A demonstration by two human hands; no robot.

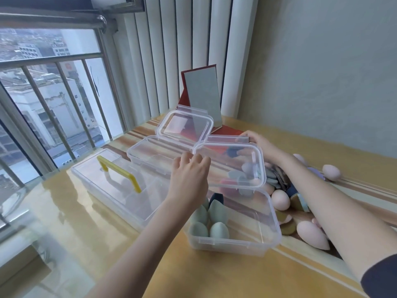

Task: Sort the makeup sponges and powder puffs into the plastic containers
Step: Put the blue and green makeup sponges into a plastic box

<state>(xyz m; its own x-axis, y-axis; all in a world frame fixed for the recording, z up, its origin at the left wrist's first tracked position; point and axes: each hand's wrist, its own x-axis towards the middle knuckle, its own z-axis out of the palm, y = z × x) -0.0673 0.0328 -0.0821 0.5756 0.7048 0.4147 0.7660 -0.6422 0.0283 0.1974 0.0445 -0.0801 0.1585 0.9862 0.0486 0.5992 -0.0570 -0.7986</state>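
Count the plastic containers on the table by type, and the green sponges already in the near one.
Clear snap-lid containers: 2, the near one with its lid raised, and the far one with its lid open.
Clear case with a yellow handle: 1.
Total containers: 3.
Green egg-shaped sponges visible in the near container: 4; others may be hidden behind the left hand.

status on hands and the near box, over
Both hands on near box lid: left hand front edge, right hand far edge. Green sponges inside box. Pink sponges loose.

Both forearms reach forward, the left hand (pixel 189 175) with fingers loosely curled, the right hand (pixel 261 143) stretched farther, fingers bent.
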